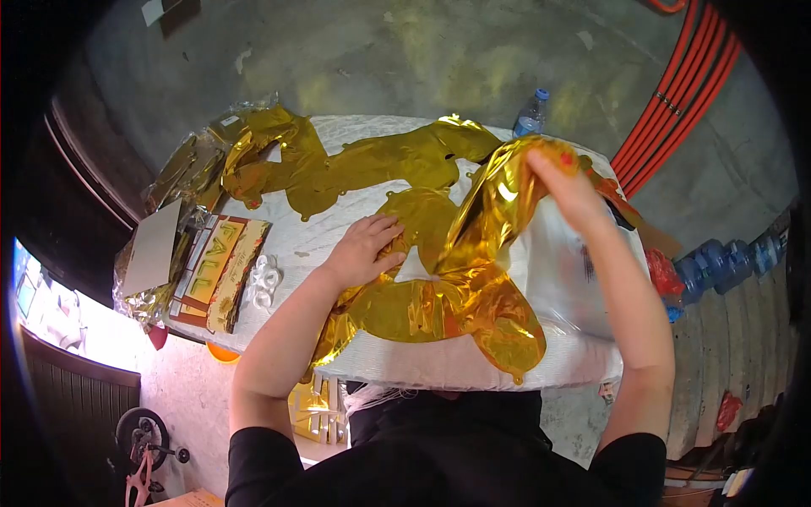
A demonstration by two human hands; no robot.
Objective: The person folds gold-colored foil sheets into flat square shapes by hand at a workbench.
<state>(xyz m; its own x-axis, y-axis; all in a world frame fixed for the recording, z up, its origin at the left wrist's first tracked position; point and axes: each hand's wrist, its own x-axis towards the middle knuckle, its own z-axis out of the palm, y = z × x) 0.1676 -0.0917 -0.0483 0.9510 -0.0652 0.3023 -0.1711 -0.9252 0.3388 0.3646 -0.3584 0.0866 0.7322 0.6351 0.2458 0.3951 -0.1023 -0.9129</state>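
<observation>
A large gold foil balloon, uninflated and creased, lies across the near half of the white-covered table. My left hand rests on its left part, palm down, with the fingers spread a little. My right hand grips a raised, crumpled fold of the foil at the upper right; its fingertips are partly blurred. A second flat gold foil piece stretches along the far side of the table, and its right end meets the lifted foil.
On the left are a printed FALL card, a white card, clear-wrapped foil packs and a white ribbon coil. A water bottle stands at the far edge. Clear plastic lies right. Large blue bottles are beyond.
</observation>
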